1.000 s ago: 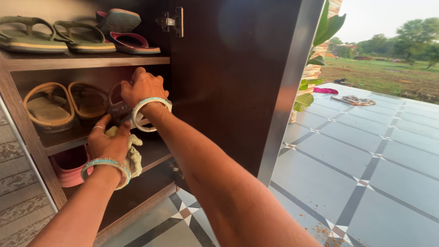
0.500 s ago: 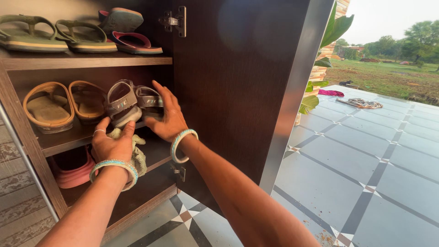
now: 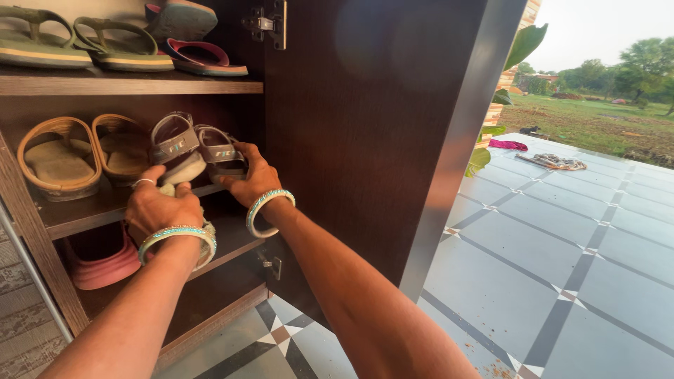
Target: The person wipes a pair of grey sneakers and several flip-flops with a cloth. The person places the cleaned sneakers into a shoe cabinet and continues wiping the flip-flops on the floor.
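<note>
So, looking down through the head cam, both hands are at the middle shelf (image 3: 105, 207) of a dark brown shoe cabinet (image 3: 365, 126) with its door swung open. My left hand (image 3: 163, 205) is clenched around a pale yellowish cloth (image 3: 167, 189), bunched up right under the toe of the left grey sandal (image 3: 175, 149), and the thumb and fingers look like they're touching that sandal's front edge. My right hand (image 3: 254, 179) is grasping the other grey sandal (image 3: 223, 156) from the side, fingers wrapped round its outer edge. The two grey strappy sandals sit side by side at the right end of the middle shelf, tilted with toes toward me. Just left of them on the same shelf there's a pair of tan slides (image 3: 77, 154). Top shelf has green flip-flops (image 3: 84, 45) and a pink-strapped pair (image 3: 200, 56) near the hinge. Something pink (image 3: 105, 263) sits on the lower shelf, partly hidden behind my left wrist. Both wrists have turquoise and white bangles. Off to the right is a grey tiled floor (image 3: 562, 245) with grass beyond.
</note>
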